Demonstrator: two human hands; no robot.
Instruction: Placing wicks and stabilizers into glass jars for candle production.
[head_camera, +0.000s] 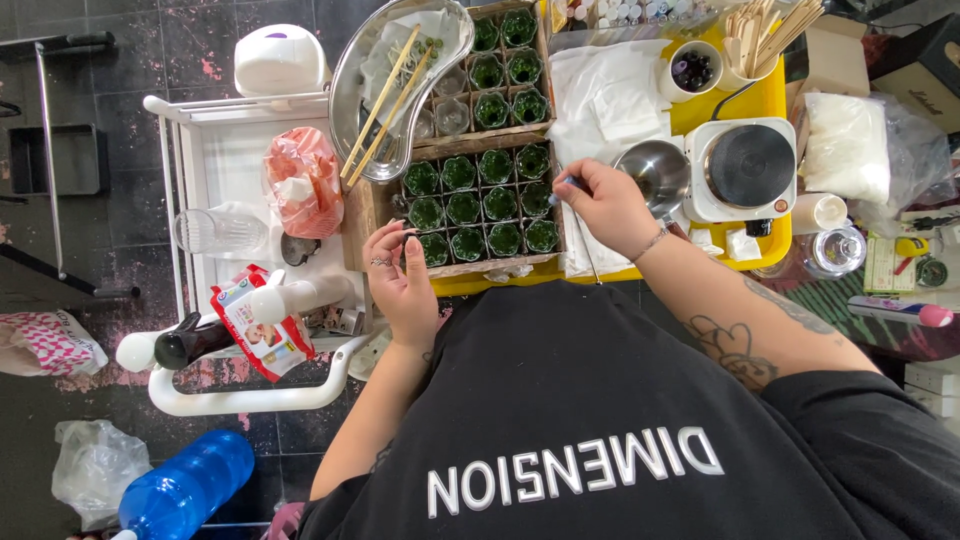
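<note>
Right grip (605, 205) pinches thin metal rod (585, 250) over wooden crate of green-filled glass cups (480, 205); left grip (400, 275) half-curled, empty, at crate's near edge.

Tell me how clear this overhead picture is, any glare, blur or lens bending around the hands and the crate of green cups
In the head view, light is even and soft with faint shadows; the left hand, right hand and crate of green cups are sharp; mild glare shows on the metal tray and the steel pot; the white cart rails bow slightly near the left edge, suggesting wide-angle distortion.
</note>
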